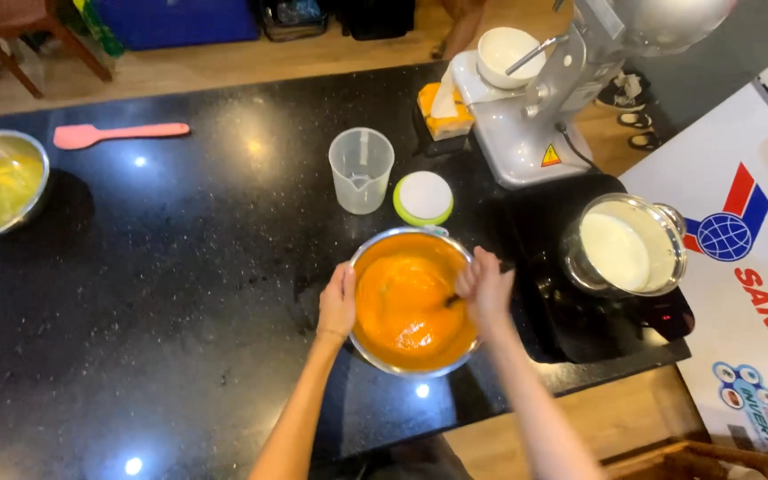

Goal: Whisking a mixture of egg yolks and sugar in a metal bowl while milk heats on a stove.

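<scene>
Orange batter (406,307) in steel bowl (384,360) | left hand (338,304) fingers grip rim | right hand (484,286) fingers hold stirring tool | risk: splashing onto black surface (180,267) if stirring too fast

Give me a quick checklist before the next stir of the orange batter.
1. Left hand steadying the metal bowl rim: ok.
2. Right hand gripping the stirring tool: ok; tool type cannot tell.
3. Orange batter inside the bowl, none spilled: ok.
4. Bowl fully on the black counter: ok.
5. Measuring cup and round lid clear of the bowl: cup ok, lid close.
</scene>
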